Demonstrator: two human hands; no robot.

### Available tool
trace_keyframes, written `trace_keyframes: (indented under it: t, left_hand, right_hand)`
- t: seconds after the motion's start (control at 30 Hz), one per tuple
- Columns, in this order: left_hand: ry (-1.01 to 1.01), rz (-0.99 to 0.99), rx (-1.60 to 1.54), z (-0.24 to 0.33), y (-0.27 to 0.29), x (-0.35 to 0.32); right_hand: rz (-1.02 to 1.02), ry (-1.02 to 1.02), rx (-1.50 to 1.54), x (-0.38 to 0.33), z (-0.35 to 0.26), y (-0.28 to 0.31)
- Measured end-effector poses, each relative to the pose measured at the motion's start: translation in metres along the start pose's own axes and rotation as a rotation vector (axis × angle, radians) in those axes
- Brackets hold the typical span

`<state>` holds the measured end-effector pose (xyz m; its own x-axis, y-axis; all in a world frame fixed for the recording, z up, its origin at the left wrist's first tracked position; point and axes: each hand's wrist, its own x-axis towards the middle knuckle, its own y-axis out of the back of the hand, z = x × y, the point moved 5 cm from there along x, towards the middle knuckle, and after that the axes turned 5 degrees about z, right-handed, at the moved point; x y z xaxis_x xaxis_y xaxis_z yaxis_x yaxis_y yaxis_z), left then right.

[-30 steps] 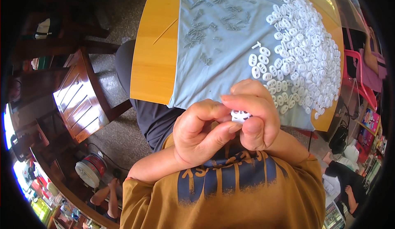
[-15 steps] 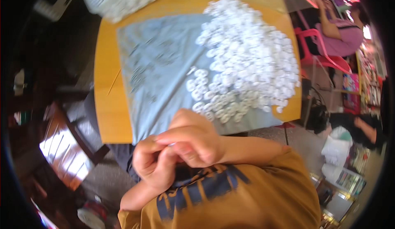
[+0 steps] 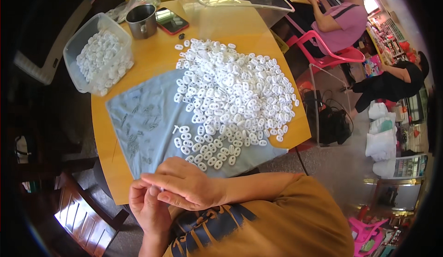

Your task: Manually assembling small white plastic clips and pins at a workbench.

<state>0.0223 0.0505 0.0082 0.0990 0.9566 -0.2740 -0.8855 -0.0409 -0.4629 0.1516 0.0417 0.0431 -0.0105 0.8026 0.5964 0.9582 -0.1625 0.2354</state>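
Note:
My left hand (image 3: 148, 208) and my right hand (image 3: 187, 183) meet in front of my body, just off the near edge of the table. Their fingertips close around a small white piece (image 3: 161, 189); most of it is hidden by the fingers. Beyond them, a big heap of white oval plastic pieces with two holes (image 3: 230, 86) spreads over a blue-grey cloth (image 3: 159, 88). A small white T-shaped piece (image 3: 175, 129) lies at the heap's left edge. Thin dark slivers (image 3: 134, 141), too small to identify, are scattered on the cloth's left part.
At the back left of the wooden table (image 3: 104, 141) stand a clear plastic tub (image 3: 74, 68) of white pieces and a metal mug (image 3: 142, 22). A phone (image 3: 171, 20) lies beside the mug. Another person (image 3: 341, 24) sits on a pink chair (image 3: 339, 56); a person in black (image 3: 399, 79) is farther right.
The view has shifted, bringing the mug, phone and whole tub into sight. My hands stay together, with the right hand's fingers now straighter and laid across the left fingertips.

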Motion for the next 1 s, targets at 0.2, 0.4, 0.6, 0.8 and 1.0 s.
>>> trace_keyframes:
  t: [0.2, 0.4, 0.6, 0.8, 1.0]
  left_hand:
    - [-0.008, -0.058, 0.052, 0.027, -0.008, 0.022]
    - [-0.251, -0.027, 0.165, 0.079, -0.029, 0.066]
    - [-0.472, -0.136, 0.269, 0.135, -0.051, 0.174]
    - [-0.449, -0.108, 0.596, 0.104, -0.066, 0.162]
    - [-0.287, -0.420, 1.008, 0.026, -0.078, 0.100]
  right_hand:
    - [-0.009, -0.092, 0.012, -0.002, 0.005, 0.017]
    - [-0.074, -0.045, 0.078, -0.001, 0.013, 0.011]
    - [-0.171, -0.003, 0.189, -0.003, 0.014, 0.000]
    - [-0.176, -0.007, 0.269, -0.009, 0.023, -0.002]
    - [-0.226, -0.077, 0.441, -0.020, 0.023, -0.012]
